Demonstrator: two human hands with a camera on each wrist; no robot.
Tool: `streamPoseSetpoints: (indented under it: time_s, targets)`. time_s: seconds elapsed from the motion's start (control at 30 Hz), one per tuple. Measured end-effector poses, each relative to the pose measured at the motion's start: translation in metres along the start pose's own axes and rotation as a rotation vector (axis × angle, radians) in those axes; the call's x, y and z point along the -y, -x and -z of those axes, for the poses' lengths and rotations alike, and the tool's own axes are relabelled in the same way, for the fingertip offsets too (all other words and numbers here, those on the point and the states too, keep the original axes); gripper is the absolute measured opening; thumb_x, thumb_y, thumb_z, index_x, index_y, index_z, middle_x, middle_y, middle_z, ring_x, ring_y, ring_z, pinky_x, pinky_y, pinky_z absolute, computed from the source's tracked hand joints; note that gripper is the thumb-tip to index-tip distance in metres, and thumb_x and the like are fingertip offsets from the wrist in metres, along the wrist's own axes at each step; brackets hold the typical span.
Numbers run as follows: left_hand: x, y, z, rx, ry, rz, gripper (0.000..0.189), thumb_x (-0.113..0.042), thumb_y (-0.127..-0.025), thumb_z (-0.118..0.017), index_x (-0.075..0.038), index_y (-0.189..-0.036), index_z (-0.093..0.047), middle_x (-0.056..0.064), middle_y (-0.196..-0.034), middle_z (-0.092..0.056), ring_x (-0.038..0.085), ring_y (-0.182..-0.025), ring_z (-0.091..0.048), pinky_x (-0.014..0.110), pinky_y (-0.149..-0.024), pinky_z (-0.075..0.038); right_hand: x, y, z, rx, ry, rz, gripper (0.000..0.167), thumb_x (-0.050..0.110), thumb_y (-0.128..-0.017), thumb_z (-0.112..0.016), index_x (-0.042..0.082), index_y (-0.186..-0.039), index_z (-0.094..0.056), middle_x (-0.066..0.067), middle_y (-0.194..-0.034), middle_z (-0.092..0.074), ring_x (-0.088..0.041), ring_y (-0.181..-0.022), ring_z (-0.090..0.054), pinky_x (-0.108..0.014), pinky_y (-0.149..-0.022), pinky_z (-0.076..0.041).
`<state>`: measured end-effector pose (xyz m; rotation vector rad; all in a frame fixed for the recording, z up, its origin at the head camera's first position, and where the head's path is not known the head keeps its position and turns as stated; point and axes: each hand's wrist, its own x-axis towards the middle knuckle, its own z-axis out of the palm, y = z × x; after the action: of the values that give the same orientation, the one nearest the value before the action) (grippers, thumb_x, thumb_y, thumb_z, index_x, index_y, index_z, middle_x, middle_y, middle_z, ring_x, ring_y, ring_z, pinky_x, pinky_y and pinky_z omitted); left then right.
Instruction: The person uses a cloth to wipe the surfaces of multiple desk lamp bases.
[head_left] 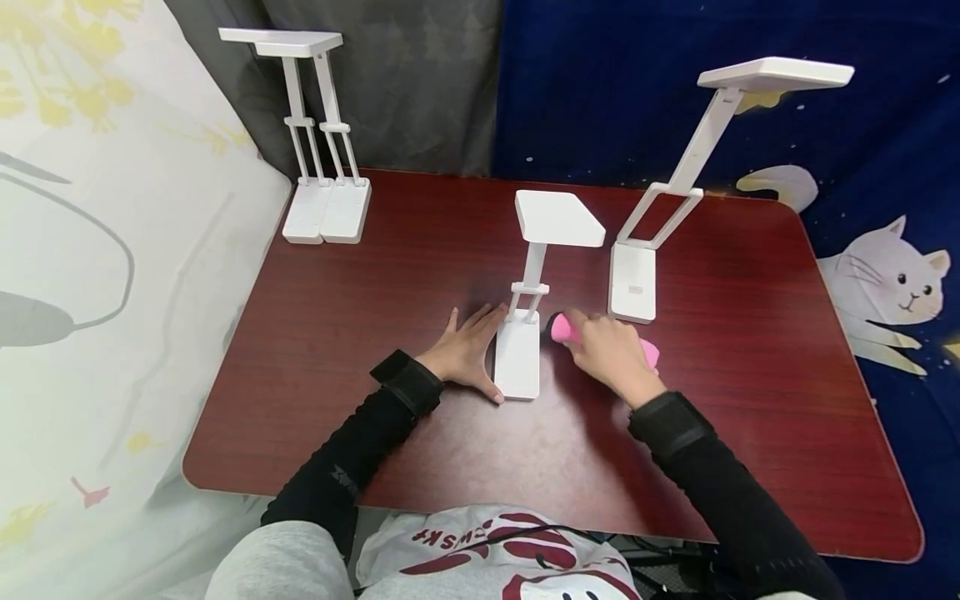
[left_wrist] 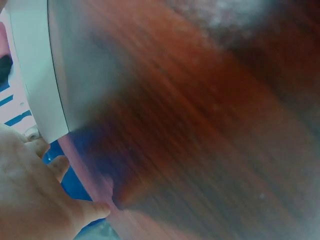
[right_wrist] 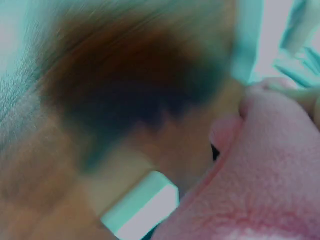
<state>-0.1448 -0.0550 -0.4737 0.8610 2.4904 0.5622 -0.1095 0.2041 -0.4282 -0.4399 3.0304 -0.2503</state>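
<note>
A white folding desk lamp (head_left: 517,354) stands upright in the middle of the table, its flat head raised above the base. My left hand (head_left: 468,350) lies spread along the left side of that base, thumb by the front corner and fingers by the hinge end. The left wrist view shows these straight fingers beside the base (left_wrist: 37,70). Just right of the lamp, my right hand (head_left: 611,350) grips a pink tool (head_left: 649,353) with a dark end facing the base. The palm hides most of it, and I cannot tell its exact kind.
Two white lamps (head_left: 326,212) stand side by side at the back left. Another unfolded white lamp (head_left: 632,283) is close beyond my right hand. The reddish-brown table (head_left: 337,333) meets grey and dark blue curtains behind and a white patterned cloth (head_left: 112,250) on the left.
</note>
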Motion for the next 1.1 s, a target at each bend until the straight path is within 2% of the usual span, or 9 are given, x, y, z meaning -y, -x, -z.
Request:
streamPoseSetpoints:
  time_s: [0.03,0.13,0.23,0.33,0.43,0.63,0.87,1.1]
  targets:
    - [0.0,0.0,0.0,-0.001,-0.001,0.0,0.149,-0.054,-0.065,-0.1,-0.005,-0.172,-0.007,0.012,-0.181,-0.013,0.03,-0.169,-0.009,0.073,-0.129,-0.001,-0.003,-0.006,-0.006,-0.027,0.025,-0.017,0.037,0.016,-0.093,-0.074,0.003,-0.127,-0.066,-0.027,-0.093,-0.073,-0.047,-0.088,-0.073,-0.062,-0.063,-0.059]
    - [0.0,-0.001,-0.001,0.002,0.0,-0.004,0.149,-0.053,-0.065,-0.1,-0.005,-0.172,-0.008,0.012,-0.181,-0.013,0.031,-0.168,-0.009,0.074,-0.129,-0.002,-0.004,-0.02,-0.023,-0.065,0.063,-0.06,0.035,0.014,-0.094,-0.071,0.001,-0.126,-0.065,-0.031,-0.098,-0.074,-0.048,-0.091,-0.073,-0.062,-0.067,-0.06]
    - [-0.001,-0.001,-0.003,0.003,0.007,-0.011,0.148,-0.052,-0.065,-0.1,-0.006,-0.172,-0.009,0.012,-0.181,-0.013,0.031,-0.168,-0.01,0.075,-0.128,-0.002,-0.001,-0.026,-0.032,-0.053,0.092,-0.07,0.038,0.013,-0.095,-0.068,0.001,-0.131,-0.066,-0.031,-0.101,-0.074,-0.047,-0.094,-0.072,-0.061,-0.07,-0.061]
    - [-0.003,0.0,-0.003,0.008,0.01,-0.008,0.148,-0.052,-0.065,-0.1,-0.006,-0.172,-0.009,0.012,-0.181,-0.012,0.031,-0.168,-0.009,0.074,-0.128,-0.003,0.004,-0.025,-0.033,-0.022,0.101,-0.051,0.041,0.009,-0.095,-0.063,0.002,-0.136,-0.066,-0.031,-0.104,-0.074,-0.047,-0.098,-0.072,-0.06,-0.072,-0.061]
    - [-0.003,0.001,-0.003,0.008,0.013,-0.004,0.148,-0.052,-0.065,-0.1,-0.006,-0.172,-0.008,0.012,-0.181,-0.012,0.031,-0.168,-0.009,0.074,-0.129,-0.002,0.007,-0.017,-0.033,-0.024,0.093,-0.009,0.039,0.004,-0.093,-0.06,0.001,-0.131,-0.067,-0.03,-0.101,-0.074,-0.046,-0.095,-0.071,-0.06,-0.07,-0.061]
    - [-0.001,0.0,-0.001,-0.006,0.004,0.0,0.148,-0.052,-0.065,-0.1,-0.006,-0.172,-0.008,0.012,-0.181,-0.013,0.031,-0.168,-0.01,0.074,-0.129,-0.002,0.013,0.002,-0.036,-0.11,0.107,0.092,0.028,-0.001,-0.086,-0.065,0.0,-0.114,-0.067,-0.026,-0.082,-0.068,-0.044,-0.08,-0.068,-0.057,-0.061,-0.059]
    - [-0.001,0.0,0.001,-0.002,-0.004,0.008,0.149,-0.053,-0.064,-0.1,-0.005,-0.172,-0.009,0.012,-0.181,-0.013,0.031,-0.168,-0.01,0.074,-0.129,-0.001,0.018,0.023,-0.039,-0.137,0.133,0.153,0.039,0.001,-0.083,-0.073,0.001,-0.123,-0.069,-0.024,-0.084,-0.07,-0.042,-0.078,-0.069,-0.053,-0.058,-0.059]
    - [-0.002,-0.001,0.0,0.004,-0.022,0.013,0.15,-0.055,-0.063,-0.1,-0.004,-0.171,-0.008,0.013,-0.18,-0.015,0.031,-0.168,-0.011,0.074,-0.129,-0.001,0.02,0.044,-0.043,-0.18,0.203,0.233,0.036,0.005,-0.082,-0.079,0.003,-0.116,-0.067,-0.022,-0.077,-0.067,-0.039,-0.072,-0.067,-0.048,-0.053,-0.056]
